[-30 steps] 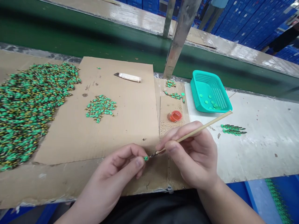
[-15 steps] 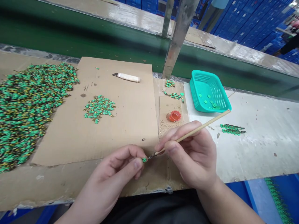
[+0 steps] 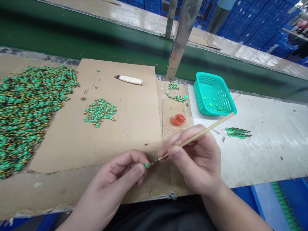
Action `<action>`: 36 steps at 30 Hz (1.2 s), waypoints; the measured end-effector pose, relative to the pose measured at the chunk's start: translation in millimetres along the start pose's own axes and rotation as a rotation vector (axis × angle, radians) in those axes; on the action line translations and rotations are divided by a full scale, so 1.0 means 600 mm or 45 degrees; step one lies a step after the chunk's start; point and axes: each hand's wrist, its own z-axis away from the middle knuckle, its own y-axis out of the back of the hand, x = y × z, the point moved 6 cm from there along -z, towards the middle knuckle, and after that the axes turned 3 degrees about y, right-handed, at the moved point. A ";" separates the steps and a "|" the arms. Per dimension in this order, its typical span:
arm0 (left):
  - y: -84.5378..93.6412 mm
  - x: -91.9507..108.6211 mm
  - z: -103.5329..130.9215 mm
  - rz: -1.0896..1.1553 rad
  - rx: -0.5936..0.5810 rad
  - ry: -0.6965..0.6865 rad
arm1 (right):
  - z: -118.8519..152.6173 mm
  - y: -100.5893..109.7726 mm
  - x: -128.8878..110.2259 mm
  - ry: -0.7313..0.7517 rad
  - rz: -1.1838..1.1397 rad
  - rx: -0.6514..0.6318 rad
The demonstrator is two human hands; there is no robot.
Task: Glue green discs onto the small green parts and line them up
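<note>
Over the bench (image 3: pixel 264 144), near our edge, our left hand (image 3: pixel 117 175) pinches a tiny green piece (image 3: pixel 146 166); our right hand (image 3: pixel 198 157) grips a thin stick (image 3: pixel 207 130). We should keep the piece still and touch lightly.

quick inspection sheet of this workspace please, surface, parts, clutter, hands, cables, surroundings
Surface: cardboard sheet, stained; pale worktop at right, with flakes.
Job's things: small green piece; wooden-handled tool, tip close to it, contact unclear; large green, black and yellow heap at far left; smaller heap on the cardboard sheet; red cup; turquoise basket holding green discs.
Clutter: white-wrapped tool with a dark tip, lying on the cardboard sheet.
Hands: left hand pinches the small green piece; right hand grips the wooden-handled tool like a pen.
Cables: nothing seen.
Surroundings: metal post, blue crates and part of a person beyond.
</note>
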 end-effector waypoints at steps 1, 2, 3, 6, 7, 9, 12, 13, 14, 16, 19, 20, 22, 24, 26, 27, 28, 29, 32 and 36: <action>0.001 -0.001 0.000 0.004 0.000 0.005 | 0.000 -0.001 0.000 0.005 0.002 -0.001; 0.001 -0.002 0.000 0.007 -0.002 0.009 | 0.000 -0.001 0.000 0.009 0.006 -0.004; 0.001 -0.003 0.000 0.009 -0.003 0.015 | 0.000 -0.002 0.000 0.010 0.013 -0.003; 0.001 -0.005 0.000 0.000 0.011 0.043 | 0.002 -0.003 -0.001 0.016 0.058 -0.006; 0.001 -0.005 0.000 -0.004 0.017 0.051 | 0.002 -0.002 -0.002 0.020 0.078 -0.008; -0.001 -0.004 0.000 -0.005 0.023 0.066 | 0.003 -0.002 -0.005 0.048 0.111 -0.015; -0.003 -0.002 -0.001 -0.002 0.012 0.061 | 0.003 -0.003 -0.012 0.089 0.121 -0.052; -0.003 -0.003 -0.001 -0.004 0.009 0.058 | 0.003 -0.004 -0.014 0.096 0.117 -0.065; -0.003 -0.003 -0.001 -0.006 0.006 0.053 | 0.002 -0.004 -0.015 0.100 0.113 -0.070; -0.001 -0.005 -0.001 -0.006 0.002 0.044 | 0.002 -0.003 -0.016 0.105 0.112 -0.064; 0.002 -0.009 -0.001 0.012 -0.003 0.044 | 0.002 -0.002 -0.015 0.098 0.122 -0.054; 0.002 -0.010 -0.001 0.019 -0.006 0.044 | 0.002 -0.002 -0.013 0.088 0.125 -0.056; 0.002 -0.010 0.000 0.026 -0.012 0.045 | 0.002 -0.002 -0.011 0.073 0.126 -0.064; 0.001 -0.008 0.000 0.024 -0.013 0.043 | 0.003 -0.002 -0.011 0.069 0.122 -0.069; 0.000 -0.005 0.000 0.013 -0.012 0.038 | 0.003 -0.002 -0.013 0.076 0.110 -0.069; 0.000 -0.004 -0.001 0.005 -0.007 0.035 | 0.003 -0.002 -0.014 0.075 0.108 -0.068; 0.000 -0.003 -0.001 -0.002 -0.005 0.032 | 0.003 -0.002 -0.014 0.073 0.108 -0.065; 0.000 -0.003 -0.001 -0.009 -0.006 0.030 | 0.002 -0.002 -0.015 0.070 0.110 -0.063; 0.000 -0.005 0.000 -0.014 -0.003 0.043 | 0.001 -0.003 -0.015 0.071 0.111 -0.060; 0.002 -0.011 0.001 0.011 -0.001 0.057 | 0.001 -0.003 -0.014 0.074 0.103 -0.060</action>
